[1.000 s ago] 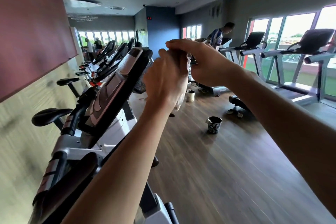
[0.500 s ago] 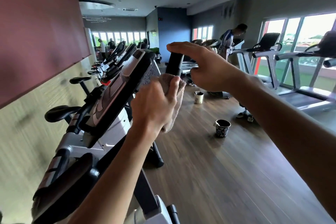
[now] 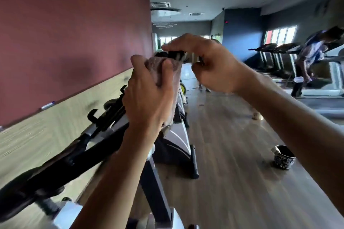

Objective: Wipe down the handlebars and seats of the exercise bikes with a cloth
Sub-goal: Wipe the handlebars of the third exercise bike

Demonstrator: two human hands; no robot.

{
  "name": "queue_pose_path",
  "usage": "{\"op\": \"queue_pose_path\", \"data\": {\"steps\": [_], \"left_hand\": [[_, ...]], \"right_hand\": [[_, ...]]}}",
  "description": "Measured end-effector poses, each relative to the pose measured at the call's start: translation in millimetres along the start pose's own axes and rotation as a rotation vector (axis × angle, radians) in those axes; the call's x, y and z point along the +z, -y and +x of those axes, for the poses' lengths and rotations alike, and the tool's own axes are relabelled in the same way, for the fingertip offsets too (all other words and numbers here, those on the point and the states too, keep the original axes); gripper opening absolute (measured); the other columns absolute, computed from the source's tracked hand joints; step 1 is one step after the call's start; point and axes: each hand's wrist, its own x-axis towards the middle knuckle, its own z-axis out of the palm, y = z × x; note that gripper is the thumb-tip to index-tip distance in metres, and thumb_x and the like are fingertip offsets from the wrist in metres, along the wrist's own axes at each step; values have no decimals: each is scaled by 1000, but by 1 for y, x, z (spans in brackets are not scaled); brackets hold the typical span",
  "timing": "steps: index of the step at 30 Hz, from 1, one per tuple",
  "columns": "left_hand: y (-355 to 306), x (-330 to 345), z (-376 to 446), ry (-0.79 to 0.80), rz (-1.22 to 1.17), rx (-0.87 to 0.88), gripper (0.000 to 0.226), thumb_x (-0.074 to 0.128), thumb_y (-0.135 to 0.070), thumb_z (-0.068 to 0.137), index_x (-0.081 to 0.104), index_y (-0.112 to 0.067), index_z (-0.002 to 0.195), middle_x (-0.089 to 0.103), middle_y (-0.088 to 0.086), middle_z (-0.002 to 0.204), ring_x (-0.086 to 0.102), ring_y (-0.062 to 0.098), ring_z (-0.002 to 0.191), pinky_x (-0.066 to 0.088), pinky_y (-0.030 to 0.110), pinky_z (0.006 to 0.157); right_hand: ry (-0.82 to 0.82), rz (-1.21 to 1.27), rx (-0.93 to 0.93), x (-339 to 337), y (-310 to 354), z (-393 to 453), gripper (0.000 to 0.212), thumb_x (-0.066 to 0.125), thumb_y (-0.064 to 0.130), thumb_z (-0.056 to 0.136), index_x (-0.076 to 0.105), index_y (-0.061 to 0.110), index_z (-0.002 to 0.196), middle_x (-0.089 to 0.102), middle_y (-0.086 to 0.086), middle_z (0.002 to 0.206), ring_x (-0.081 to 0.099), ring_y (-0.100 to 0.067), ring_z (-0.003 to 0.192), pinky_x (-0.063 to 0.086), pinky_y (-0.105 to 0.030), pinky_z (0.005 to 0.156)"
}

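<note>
Left hand (image 3: 149, 95) was wrapped around the cloth (image 3: 163, 65), fingers and thumb curled, cloth bunched on top and a tail hanging below the palm. Right hand (image 3: 210, 65) sat just beside it, fingers arched over the black handlebar grip (image 3: 174, 54) and thumb underneath, clamping it. Cloth was pressed against the near end of that grip. Both forearms blocked most of the bike's console and frame; frame was motion-blurred, so finer detail could not be read.

Surroundings:
- exercise bike (image 3: 104, 147) ran low left to centre, black bar and grey body showing under the left arm
- more bikes (image 3: 181, 106) lined up behind it along the wall
- red wall (image 3: 74, 33) with wood panelling below, on the left
- patterned cup (image 3: 283, 157) stood on the wood floor (image 3: 232, 173) to the right, well apart from the bike
- small pale object (image 3: 257, 116) lay further back on the floor, too blurred to identify
- treadmills (image 3: 279, 55) stood along the right side, another person (image 3: 312, 55) bent over near them
- dark container with a white lid (image 3: 297, 87) stood by the treadmills
</note>
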Motion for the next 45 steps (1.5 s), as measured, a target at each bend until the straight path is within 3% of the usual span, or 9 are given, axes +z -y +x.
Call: {"op": "queue_pose_path", "data": {"steps": [5, 9, 13, 19, 27, 32, 36, 42, 45], "left_hand": [[-15, 12, -25, -109, 266, 18, 59, 28, -61, 91, 56, -13, 112, 63, 3, 103, 59, 26, 90, 39, 36, 67], [-15, 11, -40, -41, 405, 60, 64, 25, -55, 90, 53, -8, 124, 64, 10, 109, 62, 29, 92, 45, 36, 71], [-15, 3, -48, -45, 507, 82, 63, 39, -60, 92, 52, -16, 135, 64, 1, 114, 63, 19, 94, 48, 33, 72], [-14, 28, -58, -252, 752, 38, 67, 51, -63, 95, 57, -7, 132, 69, 8, 106, 68, 28, 88, 57, 44, 72], [-23, 60, -52, -498, 994, 14, 68, 51, -62, 95, 53, -9, 136, 69, 9, 108, 68, 33, 84, 42, 35, 61], [-31, 81, -29, -740, 1181, 40, 58, 49, -64, 94, 59, -9, 111, 67, 6, 83, 65, 34, 64, 26, 31, 54], [-38, 96, -7, -865, 1334, 80, 54, 50, -60, 96, 60, -8, 105, 66, 8, 78, 65, 34, 62, 27, 32, 51], [5, 105, -48, -903, 1444, 42, 64, 41, -59, 99, 53, -4, 130, 60, 8, 97, 63, 28, 63, 30, 28, 51], [-1, 109, -42, -961, 1445, 22, 69, 39, -61, 100, 50, -5, 137, 62, 9, 105, 65, 32, 69, 32, 32, 55]], "right_hand": [[92, 131, -107, -10, -28, 5, 68, 40, -5, 75, 61, 9, 138, 63, 3, 129, 53, 23, 97, 35, 2, 85], [190, 193, -132, -16, -41, 9, 63, 41, -6, 88, 58, 19, 144, 60, 4, 143, 54, -4, 128, 36, -4, 103], [217, 211, -237, -15, -59, 17, 53, 43, -4, 101, 58, 24, 143, 60, 6, 144, 60, -17, 127, 46, -38, 109], [168, 298, -361, -12, -76, 32, 43, 57, -2, 100, 68, 23, 133, 67, 11, 128, 58, 15, 110, 36, 5, 91], [110, 412, -573, -2, -102, 44, 31, 66, 11, 98, 71, 20, 127, 66, 21, 120, 58, 25, 100, 44, -7, 101], [72, 479, -753, 16, -125, 51, 35, 56, 1, 102, 66, 16, 132, 64, 38, 88, 47, 31, 60, 31, 10, 69], [108, 581, -833, 33, -137, 64, 52, 45, -6, 102, 60, 26, 140, 60, 39, 110, 49, 36, 83, 37, 6, 85], [151, 666, -924, 41, -142, 66, 75, 36, -22, 86, 54, 19, 146, 64, 14, 126, 45, 31, 56, 30, 9, 61], [149, 655, -937, 38, -143, 69, 79, 38, -15, 83, 52, 24, 149, 52, 8, 151, 51, 25, 105, 25, 11, 85]]}}
